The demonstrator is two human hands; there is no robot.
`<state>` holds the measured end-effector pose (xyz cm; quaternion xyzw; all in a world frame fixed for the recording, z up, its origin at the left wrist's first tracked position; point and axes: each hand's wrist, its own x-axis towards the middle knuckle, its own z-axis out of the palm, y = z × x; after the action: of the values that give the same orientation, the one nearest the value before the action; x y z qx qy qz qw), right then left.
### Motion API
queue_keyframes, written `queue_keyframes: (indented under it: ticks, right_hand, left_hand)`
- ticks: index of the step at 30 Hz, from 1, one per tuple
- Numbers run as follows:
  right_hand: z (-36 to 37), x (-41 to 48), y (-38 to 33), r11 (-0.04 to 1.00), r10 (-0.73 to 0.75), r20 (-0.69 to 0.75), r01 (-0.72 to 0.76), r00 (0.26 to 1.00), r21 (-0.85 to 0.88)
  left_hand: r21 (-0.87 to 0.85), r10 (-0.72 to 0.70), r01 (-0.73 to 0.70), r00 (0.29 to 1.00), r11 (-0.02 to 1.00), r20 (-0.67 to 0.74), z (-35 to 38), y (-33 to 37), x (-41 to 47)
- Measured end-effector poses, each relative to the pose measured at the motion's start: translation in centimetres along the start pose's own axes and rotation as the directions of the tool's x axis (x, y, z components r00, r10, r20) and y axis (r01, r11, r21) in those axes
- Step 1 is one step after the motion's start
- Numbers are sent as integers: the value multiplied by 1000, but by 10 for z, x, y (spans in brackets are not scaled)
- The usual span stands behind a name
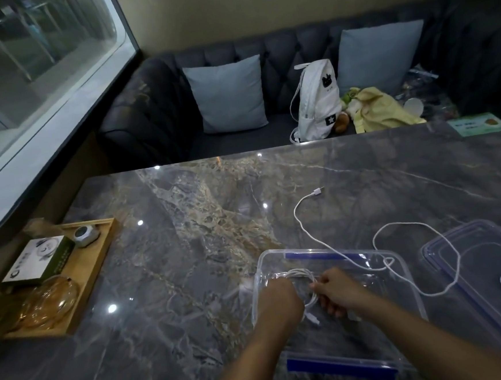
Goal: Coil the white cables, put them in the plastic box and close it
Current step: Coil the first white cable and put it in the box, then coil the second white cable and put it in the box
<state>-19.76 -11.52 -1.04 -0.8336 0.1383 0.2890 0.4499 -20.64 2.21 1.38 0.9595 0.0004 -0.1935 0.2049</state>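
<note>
I had both hands inside the open plastic box (336, 309) on the marble table (186, 225): left hand (277, 303) and right hand (339, 292) each closed on the coiled white cable (299, 274). A second cable (306, 227) (uncoiled) trailed over the box rim onto the lid (490, 276), just beside the box.

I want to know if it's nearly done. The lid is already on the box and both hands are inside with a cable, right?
Not quite. In the head view the lid lies on the table right of the open box. Both hands, left and right, are inside it with a coiled cable.
</note>
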Motion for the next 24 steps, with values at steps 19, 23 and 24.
queue_keyframes:
  ticks: [19, 23, 24]
  right_hand:
    - [-67, -28, -78, 746, -333, 192, 383, 923, -545]
    - [-95, -8, -91, 818, -445, -12, 401, 895, -412]
    - [-101, 1, -92, 842, -445, -57, 397, 894, -364]
  left_hand:
    - [54, 265, -261, 961, 964, -78, -87, 44, 39]
    - [37, 401, -400, 904, 916, -145, -95, 51, 66]
    - [43, 418, -416, 896, 908, -152, -95, 51, 73]
